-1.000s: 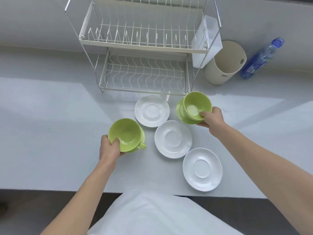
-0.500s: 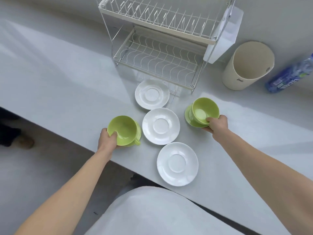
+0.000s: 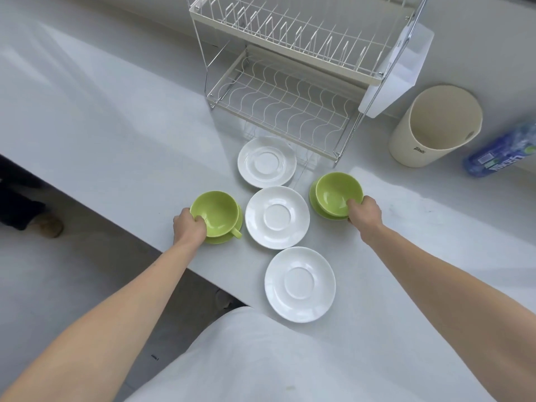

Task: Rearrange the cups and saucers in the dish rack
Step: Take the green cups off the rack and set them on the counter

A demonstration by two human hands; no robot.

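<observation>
your left hand (image 3: 189, 226) grips the rim of a green cup (image 3: 216, 211) near the tabletop's (image 3: 116, 117) front edge, fingers (image 3: 199, 219) hooked inside the bowl and pinching its wall against the rest of the hand outside. that cup sits on a green saucer (image 3: 229, 235), its handle pointing toward you and to the right. your right hand (image 3: 365, 212) pinches the near rim of a second green cup (image 3: 336, 192) the same way, fingertips inside; it rests on another green saucer (image 3: 314, 203).

between the two cups lies a white saucer (image 3: 277, 217), with one more white saucer (image 3: 266, 161) behind it, just in front of the dish rack (image 3: 290, 82), and a third white saucer (image 3: 300, 284) closer to the front edge. all three lie flat and bare.

the two-tier wire rack stands toward the back of the tabletop, both tiers holding nothing, with a clear plastic holder (image 3: 397, 68) hanging on its right side. to the right of the rack stand a cream cylindrical container (image 3: 429, 134) and a blue-labelled bottle (image 3: 501, 152) lying on its side, partly cut by the frame.

the tabletop is plain pale grey, smooth, with soft bands of light across it. past its front edge at the left you can see grey floor (image 3: 87, 271) and a shoe (image 3: 49, 224) of someone standing there.
</observation>
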